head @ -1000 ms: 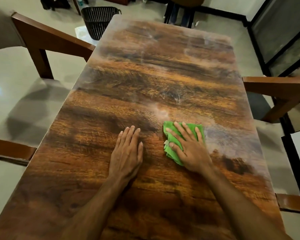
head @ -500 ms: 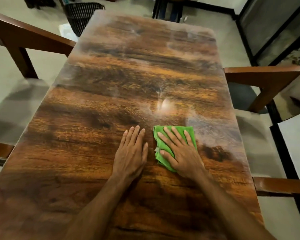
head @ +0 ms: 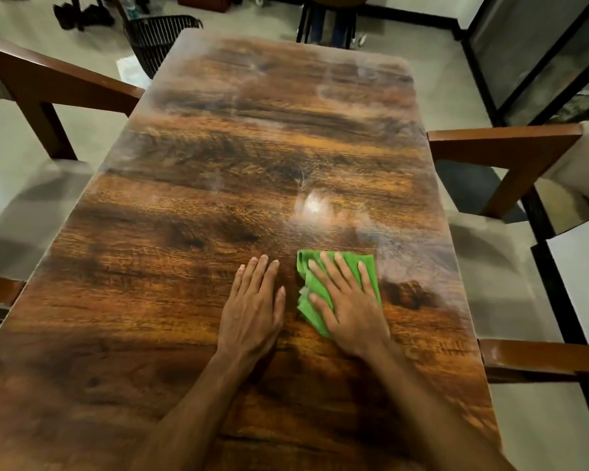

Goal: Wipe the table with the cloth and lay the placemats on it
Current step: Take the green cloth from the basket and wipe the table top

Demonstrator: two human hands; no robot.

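Wiping the worktop (head: 218, 164); no placemats in sight.
Nearest, the left hand (head: 252, 311) braces flat, fingers straight; the right hand (head: 347, 307), fingers spread, presses the green cloth (head: 368, 270) near the right edge; hazy smears lie beyond.

Single head-worn view, wide-angle. Looks forward and steeply down from the near short end of the table (head: 218, 164), facing along its length toward 12 o'clock; the far edge sits near the frame top. Close range: both forearms enter from the bottom edge, with the left hand (head: 252, 311) and right hand (head: 351, 311) just below centre, toward 6 o'clock. Left-side chair arm (head: 65, 76) cuts in at 10 o'clock, right-side chair arm (head: 504, 141) at 3 o'clock. Floor shows down both sides. Black basket (head: 160, 39) at 11 o'clock, beyond the far corner. Table edges splay outward toward the bottom; the periphery is slightly blurred.
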